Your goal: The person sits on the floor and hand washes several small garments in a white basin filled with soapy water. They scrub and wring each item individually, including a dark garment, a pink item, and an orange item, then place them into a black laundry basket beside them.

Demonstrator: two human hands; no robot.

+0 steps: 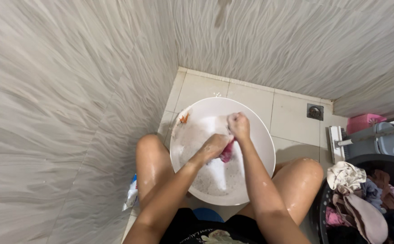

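A white round basin (262,138) of soapy water sits on the tiled floor between my knees. My left hand (213,148) and my right hand (239,125) are both closed on a pink and white cloth (227,152) held just above the foamy water. The right fist sits higher, at the cloth's white end. The left hand grips the cloth lower down, next to its pink part. A small orange mark (184,119) shows on the basin's far left rim.
A dark laundry basket (364,199) full of clothes stands at my right. Beyond it lie a pink crate (363,122), a mop head (337,143) and a floor drain (315,111). A white and blue packet (131,193) rests by the left wall. Patterned walls close in on the left and back.
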